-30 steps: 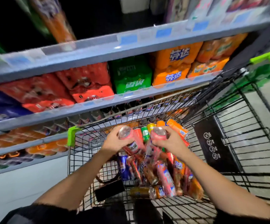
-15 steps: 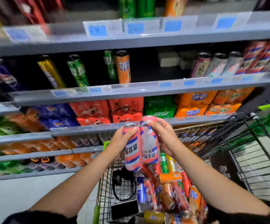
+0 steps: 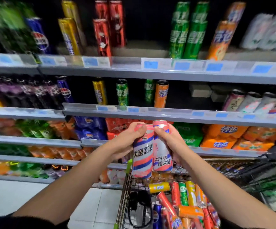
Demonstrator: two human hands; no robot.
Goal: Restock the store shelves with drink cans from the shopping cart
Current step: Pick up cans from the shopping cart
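Cans, two tall pink striped ones, are held upright side by side above the shopping cart, the left can wrapped by the left hand and the right can by the right hand, each gripped near the top; they look rigid, smooth, likely heavy if full, and best clasped around the middle.

Black headphones, white floor tiles

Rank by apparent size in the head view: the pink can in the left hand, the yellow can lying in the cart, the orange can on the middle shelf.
1. Pink can, though it is nearest.
2-3. Orange can and yellow can look alike.
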